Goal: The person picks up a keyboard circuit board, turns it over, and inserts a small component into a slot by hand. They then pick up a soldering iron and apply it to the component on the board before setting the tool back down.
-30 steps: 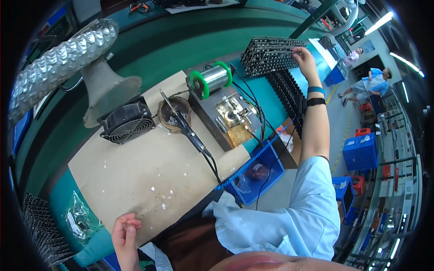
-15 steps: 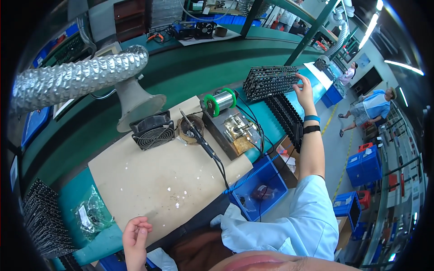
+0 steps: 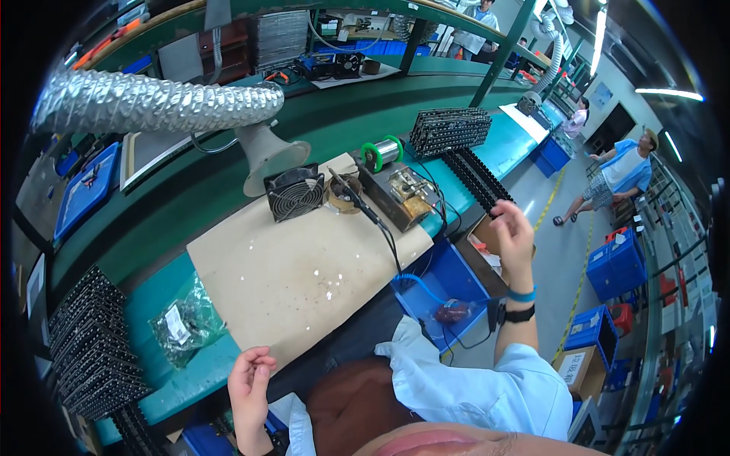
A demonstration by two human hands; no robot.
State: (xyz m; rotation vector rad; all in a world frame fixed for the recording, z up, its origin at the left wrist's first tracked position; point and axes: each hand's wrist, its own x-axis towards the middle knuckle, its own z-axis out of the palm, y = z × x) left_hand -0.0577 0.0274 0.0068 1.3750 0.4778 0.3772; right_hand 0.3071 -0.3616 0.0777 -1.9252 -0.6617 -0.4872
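Right hand (image 3: 514, 237) has pulled back from the right board stack (image 3: 450, 131) to the near end of the black rack (image 3: 475, 176), contact unclear; fingers half-open, empty. Left hand (image 3: 251, 380) loosely curled, empty, by the near edge of one paper sheet (image 3: 296, 266). Two board stacks total; left board stack (image 3: 95, 346) beyond one plastic bag (image 3: 179, 323). One fan (image 3: 295, 196), one soldering iron (image 3: 357, 199), one wire spool (image 3: 384, 153).

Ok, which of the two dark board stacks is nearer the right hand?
The far stack, right of the green-rimmed spool; the other stack stands at the left, beside the clear bag.
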